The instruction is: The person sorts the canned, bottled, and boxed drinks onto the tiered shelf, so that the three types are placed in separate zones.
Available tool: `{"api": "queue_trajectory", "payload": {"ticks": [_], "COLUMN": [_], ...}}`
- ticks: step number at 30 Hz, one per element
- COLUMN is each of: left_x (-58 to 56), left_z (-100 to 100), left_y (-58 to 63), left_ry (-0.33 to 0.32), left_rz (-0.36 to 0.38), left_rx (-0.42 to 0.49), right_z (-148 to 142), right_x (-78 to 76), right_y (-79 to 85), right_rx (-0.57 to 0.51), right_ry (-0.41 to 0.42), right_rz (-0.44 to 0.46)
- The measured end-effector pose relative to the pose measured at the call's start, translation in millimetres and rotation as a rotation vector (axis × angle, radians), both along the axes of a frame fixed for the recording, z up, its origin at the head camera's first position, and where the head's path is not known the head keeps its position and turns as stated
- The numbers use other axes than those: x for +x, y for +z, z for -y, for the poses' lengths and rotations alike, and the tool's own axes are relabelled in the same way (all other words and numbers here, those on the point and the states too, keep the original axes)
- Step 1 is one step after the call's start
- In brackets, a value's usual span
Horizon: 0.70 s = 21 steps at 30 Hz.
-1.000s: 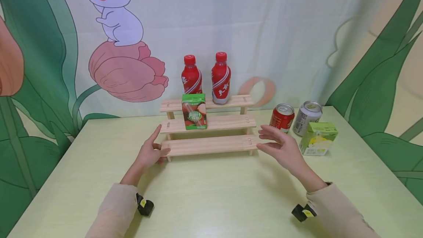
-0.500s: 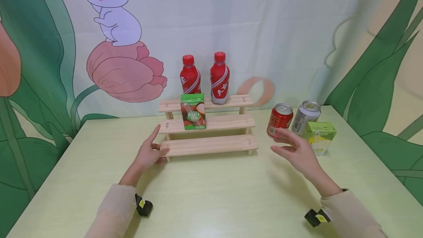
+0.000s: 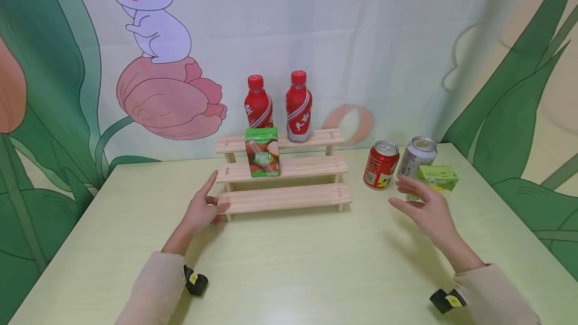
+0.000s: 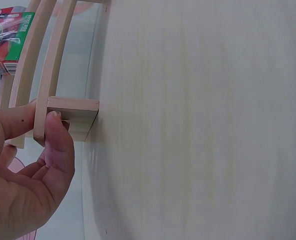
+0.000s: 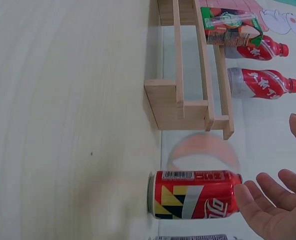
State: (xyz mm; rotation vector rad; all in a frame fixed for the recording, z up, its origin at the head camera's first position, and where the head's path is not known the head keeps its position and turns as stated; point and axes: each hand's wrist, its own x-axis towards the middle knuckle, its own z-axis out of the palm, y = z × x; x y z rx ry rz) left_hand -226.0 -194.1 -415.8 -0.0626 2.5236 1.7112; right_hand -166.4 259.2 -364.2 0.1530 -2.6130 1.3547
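Note:
My left hand (image 3: 201, 208) pinches the left end of the lowest plank of a three-step wooden rack (image 3: 289, 199); in the left wrist view its thumb and a finger (image 4: 58, 137) lie on either side of that plank. My right hand (image 3: 431, 210) is in the air, fingers apart and loosely bent, holding nothing. It partly covers a green juice box (image 3: 440, 177), and whether it touches the box I cannot tell. A red can (image 3: 381, 165) and a silver can (image 3: 417, 157) stand just behind. In the right wrist view the red can (image 5: 195, 195) appears near the fingertips.
Two red bottles (image 3: 299, 107) stand on the rack's top step, the left one partly hidden by a green-and-red juice box (image 3: 263, 153) on the middle step. A printed curtain (image 3: 384, 39) hangs behind the pale table (image 3: 293, 265).
My right hand has moved right, away from the rack's right end, past the red can to the green juice box. My left hand keeps its grip on the rack.

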Motion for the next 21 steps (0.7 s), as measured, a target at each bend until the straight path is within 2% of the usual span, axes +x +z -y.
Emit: {"api": "queue_trajectory", "payload": {"ticks": [12,17,21], "left_x": [0.3,0.3,0.5], "left_z": [0,0,0], "left_y": [-0.1,-0.5,-0.1], "left_ry": [0.001,0.001,0.001], "left_rz": [0.005,0.003,0.007], "left_rx": [0.009,0.005,-0.002], "right_z": [-19,-25,-34], "right_x": [0.7,1.1,-3.5], "right_y": [-2.2,-3.6,-11.1], "right_rx": [0.023,-0.004,-0.056], "right_ry": [-0.153,-0.234,-0.313], "right_rz": [0.015,0.000,-0.033]}}
